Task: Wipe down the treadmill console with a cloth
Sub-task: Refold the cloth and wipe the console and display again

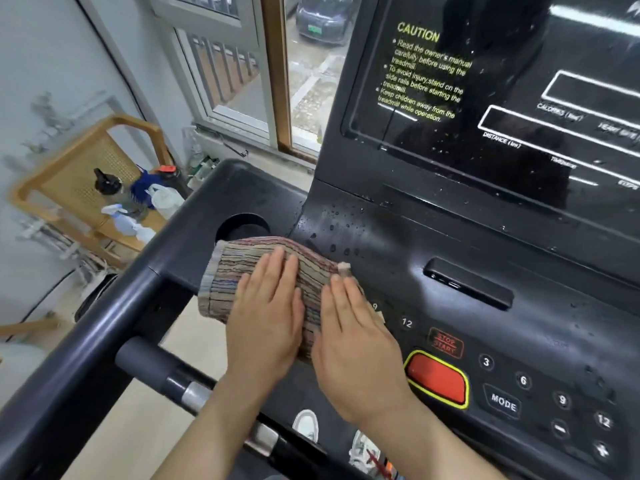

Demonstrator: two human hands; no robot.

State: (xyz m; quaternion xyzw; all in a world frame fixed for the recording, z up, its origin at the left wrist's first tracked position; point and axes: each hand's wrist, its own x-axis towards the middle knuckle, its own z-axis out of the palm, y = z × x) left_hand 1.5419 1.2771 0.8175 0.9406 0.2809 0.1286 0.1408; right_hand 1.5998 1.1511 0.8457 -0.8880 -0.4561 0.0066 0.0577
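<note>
Cloth (242, 265) lies under both grips on console (450, 237), left side, just below round cupholder (242, 226). Left grip (266, 320), right grip (356, 344): flat, fingers straight, pressing it. Cloth striped, woven, folded; console black, water-beaded.

The left hand (266, 327) and the right hand (353, 344) are bare. The forearms (214, 420) are bare as well, up to the lower edge of the view. Lower down, the person wears white sports shoes: the left shoe (306, 426) and the right shoe (362, 448), which has some grey marks.
</note>
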